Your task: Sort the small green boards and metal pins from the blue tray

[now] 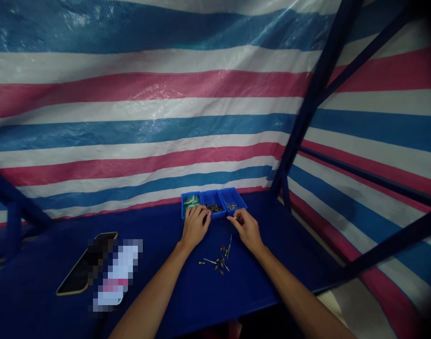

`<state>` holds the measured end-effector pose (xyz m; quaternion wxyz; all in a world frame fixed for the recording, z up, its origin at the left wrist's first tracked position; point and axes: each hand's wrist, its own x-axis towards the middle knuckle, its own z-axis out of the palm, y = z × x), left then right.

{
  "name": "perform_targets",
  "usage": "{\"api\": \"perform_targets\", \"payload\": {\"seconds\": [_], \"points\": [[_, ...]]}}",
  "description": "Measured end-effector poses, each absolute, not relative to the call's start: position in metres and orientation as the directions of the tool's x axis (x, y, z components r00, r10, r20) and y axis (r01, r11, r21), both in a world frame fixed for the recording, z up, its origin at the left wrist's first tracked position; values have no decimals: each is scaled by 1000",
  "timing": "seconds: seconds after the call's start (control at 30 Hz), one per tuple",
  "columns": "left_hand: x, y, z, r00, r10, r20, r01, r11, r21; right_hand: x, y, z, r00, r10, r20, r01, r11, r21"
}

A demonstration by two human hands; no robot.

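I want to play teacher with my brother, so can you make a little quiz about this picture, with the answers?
1. How many blue bins stand in a row?
2. True or false: the dark phone lies to the left of the left hand.
3. Which bin holds silver bits?
A left
B middle
C right

Key: 1. Three. 2. True. 3. C.

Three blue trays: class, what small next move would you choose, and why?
Perhaps the left hand should pick a piece from the middle tray: the hand is close by, and small dark pieces lie inside. The right hand seems to be holding something small.
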<state>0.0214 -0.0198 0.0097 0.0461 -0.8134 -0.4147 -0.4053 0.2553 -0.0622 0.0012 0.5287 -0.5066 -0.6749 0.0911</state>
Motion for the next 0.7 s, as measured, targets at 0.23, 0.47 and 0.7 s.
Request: {"api": "perform_targets", "payload": {"seconds": [0.23,0.47,0.7], "points": [[22,-20,10,321,635,703,715,-650,260,252,-66,11,-6,771,637,594,515,-618],[21,-19,10,325,626,709,712,-655,253,253,-65,10,13,767,642,589,513,-624],[22,-20,10,325,633,703,716,-650,254,254,-66,10,17,770,638,582,512,-632]]}}
